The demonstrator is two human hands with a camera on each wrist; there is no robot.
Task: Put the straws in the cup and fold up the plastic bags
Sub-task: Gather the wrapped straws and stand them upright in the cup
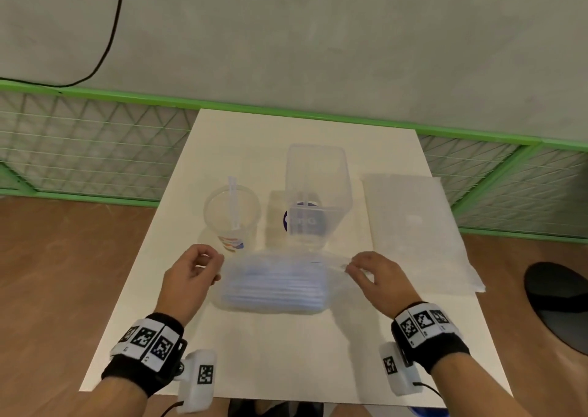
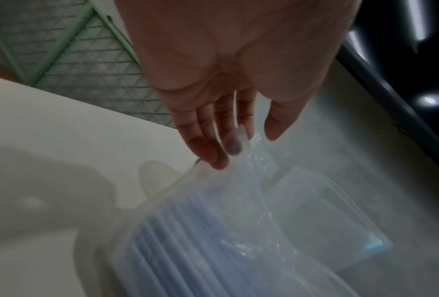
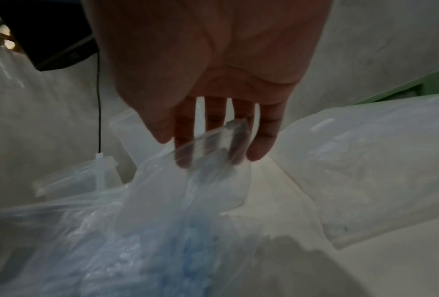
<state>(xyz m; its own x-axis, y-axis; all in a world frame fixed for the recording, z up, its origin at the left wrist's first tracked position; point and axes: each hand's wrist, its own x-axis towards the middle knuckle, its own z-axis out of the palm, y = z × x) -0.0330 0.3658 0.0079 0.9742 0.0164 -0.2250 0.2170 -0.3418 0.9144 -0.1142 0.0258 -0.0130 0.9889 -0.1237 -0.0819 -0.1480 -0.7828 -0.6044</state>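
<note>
The clear plastic bag of pale blue straws (image 1: 273,286) lies just before the clear plastic cup (image 1: 231,216). Best advice: pull both ends evenly, low, so nothing spills. The left hand (image 1: 187,276) pinches the bag's left end, fingers curled; the right hand (image 1: 380,276) pinches the right end. Both wrists hover, palms down.

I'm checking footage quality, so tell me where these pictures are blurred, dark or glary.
Head view: evenly lit, but the bag of straws is smeared by motion blur; the cup is soft. Left wrist view: dim, the left hand in shade, bright glare spots at upper right. Right wrist view: dark and grainy, the right hand underexposed, the bag blurred; a shadow falls on the table.
</note>
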